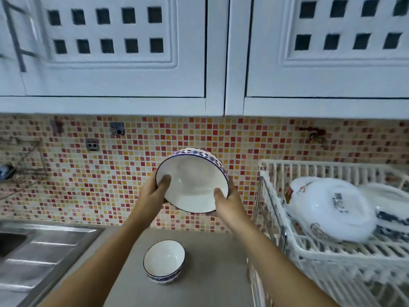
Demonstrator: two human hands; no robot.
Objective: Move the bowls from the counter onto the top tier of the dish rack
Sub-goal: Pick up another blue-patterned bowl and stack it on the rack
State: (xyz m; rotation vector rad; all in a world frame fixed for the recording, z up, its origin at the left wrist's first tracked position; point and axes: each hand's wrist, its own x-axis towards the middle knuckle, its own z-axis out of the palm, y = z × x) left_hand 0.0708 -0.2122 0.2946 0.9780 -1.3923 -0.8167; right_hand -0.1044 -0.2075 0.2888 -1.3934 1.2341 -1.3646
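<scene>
Head camera looking down: the left hand (155, 191) and right hand (228, 201) both grip a large white bowl (192, 181) with a blue patterned outside, thumbs hooked inside its rim, fingers behind. It is raised above the counter (212, 262) and tilted so its inside faces the camera (mosaic tiles (110, 173) behind it). Below, a small bowl (164, 261) stands upright on the counter. To the right, the white dish rack (309, 247) carries overturned bowls (329, 207) on its top tier. A steel sink (33, 247) lies left.
</scene>
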